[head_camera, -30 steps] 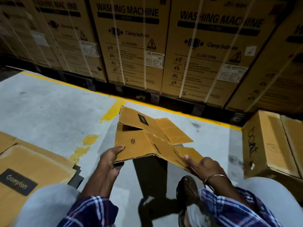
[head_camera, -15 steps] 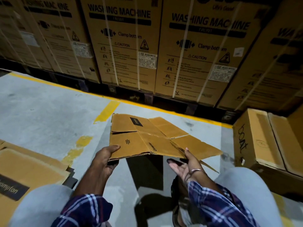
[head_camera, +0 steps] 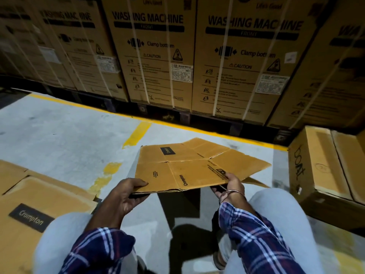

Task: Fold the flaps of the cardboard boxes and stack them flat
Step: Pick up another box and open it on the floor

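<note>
- Box (head_camera: 189,167): flattened, held level in the air over the floor (head_camera: 59,135), in front of the person's knees, between both hands; printed panels face up, far flaps spread flat
- One flap (head_camera: 254,181) at the right near corner hangs below the main sheet, not folded in with the rest
- Left hand (head_camera: 126,194): thumb on top of the near left edge, fingers curled under, gripping the box
- Right hand (head_camera: 230,184): pinches the near right edge, thumb on top, fingers under; bangle at the wrist
- Pile (head_camera: 35,194) of flat boxes lies on the floor to the left, well apart from the held box; likely the stack
- Risk: both grips sit on the near edge only, so the far half may sag or swing open along the creases during the carry
- Risk: the hanging flap could catch on the knee or on the pile's edge and fold the wrong way, leaving the box not flat
- Risk: sideways swing to the pile with a thin pinch may let the right corner slip
- Versus 1.0 s ago: box was half open with panels raised; now pressed flat
- Versus 0.5 s ago: right hand was palm up and open under the flaps; now it grips the edge
- Closed box (head_camera: 320,165) at right, washing-machine cartons (head_camera: 158,56) behind: unchanged
</note>
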A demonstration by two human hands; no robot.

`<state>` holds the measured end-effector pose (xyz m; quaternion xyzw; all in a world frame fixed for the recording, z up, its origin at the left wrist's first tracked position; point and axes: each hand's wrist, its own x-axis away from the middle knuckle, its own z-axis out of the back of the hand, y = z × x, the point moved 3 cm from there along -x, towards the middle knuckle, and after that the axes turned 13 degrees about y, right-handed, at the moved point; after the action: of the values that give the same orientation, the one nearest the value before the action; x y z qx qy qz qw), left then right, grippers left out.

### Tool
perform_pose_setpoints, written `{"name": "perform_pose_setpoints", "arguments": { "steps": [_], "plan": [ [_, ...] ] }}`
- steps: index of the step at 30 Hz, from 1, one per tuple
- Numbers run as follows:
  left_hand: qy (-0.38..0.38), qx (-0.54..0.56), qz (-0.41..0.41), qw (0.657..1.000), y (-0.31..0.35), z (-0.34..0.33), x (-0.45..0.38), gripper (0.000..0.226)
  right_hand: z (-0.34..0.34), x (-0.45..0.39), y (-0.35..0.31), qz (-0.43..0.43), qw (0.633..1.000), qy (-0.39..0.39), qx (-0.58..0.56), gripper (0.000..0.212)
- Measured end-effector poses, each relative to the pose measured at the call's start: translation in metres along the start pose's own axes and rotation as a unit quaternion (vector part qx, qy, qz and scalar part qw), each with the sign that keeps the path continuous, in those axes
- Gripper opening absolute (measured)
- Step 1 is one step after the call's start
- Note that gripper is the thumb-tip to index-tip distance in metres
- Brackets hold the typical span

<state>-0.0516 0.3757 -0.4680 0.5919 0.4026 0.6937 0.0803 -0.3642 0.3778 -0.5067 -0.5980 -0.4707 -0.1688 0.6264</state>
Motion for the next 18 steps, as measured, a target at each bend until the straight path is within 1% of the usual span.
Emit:
{"name": "perform_pose_setpoints", "arguments": {
  "steps": [2, 4, 5, 8, 9, 11, 12, 14, 15, 16, 18],
  "plan": [
    [0.036, -0.009, -0.022, 0.999, 0.002, 0.003, 0.001, 0.013, 0.007, -0.005, -0.005, -0.004, 0.999, 0.041, -0.01, 0.029],
    [0.054, 0.004, -0.032, 0.998, 0.007, 0.007, 0.0, 0.011, 0.012, -0.009, -0.009, 0.003, 0.998, 0.068, -0.009, 0.017],
    [0.056, 0.02, -0.03, 0.998, 0.007, 0.008, 0.0, 0.01, 0.014, -0.008, -0.011, 0.006, 0.997, 0.071, -0.007, 0.013],
    [0.049, 0.095, -0.024, 0.994, 0.004, 0.012, 0.002, 0.009, 0.015, -0.008, -0.011, 0.015, 0.996, 0.088, 0.004, 0.011],
    [0.026, 0.131, -0.024, 0.991, 0.001, 0.011, 0.005, 0.015, 0.013, -0.008, -0.011, 0.022, 0.996, 0.083, 0.001, 0.011],
    [-0.029, 0.208, -0.025, 0.977, -0.006, 0.007, 0.009, 0.035, 0.006, -0.006, -0.009, 0.033, 0.997, 0.062, -0.014, 0.013],
    [-0.042, 0.228, -0.032, 0.972, -0.01, 0.004, 0.011, 0.044, 0.003, -0.005, -0.009, 0.036, 0.998, 0.051, -0.017, 0.016],
    [-0.035, 0.233, -0.033, 0.971, -0.022, -0.002, 0.009, 0.054, -0.004, -0.002, -0.004, 0.029, 0.999, 0.02, -0.004, 0.023],
    [-0.024, 0.227, -0.022, 0.973, -0.028, -0.005, 0.005, 0.056, -0.006, 0.0, 0.0, 0.019, 1.0, 0.003, 0.008, 0.02],
    [-0.01, 0.222, -0.009, 0.975, -0.035, -0.007, 0.001, 0.056, -0.007, 0.002, 0.004, 0.008, 1.0, -0.012, 0.026, 0.016],
    [0.027, 0.208, 0.003, 0.978, -0.041, -0.01, -0.003, 0.05, -0.009, 0.004, 0.01, 0.0, 0.997, -0.032, 0.063, 0.014]
  ]
}}
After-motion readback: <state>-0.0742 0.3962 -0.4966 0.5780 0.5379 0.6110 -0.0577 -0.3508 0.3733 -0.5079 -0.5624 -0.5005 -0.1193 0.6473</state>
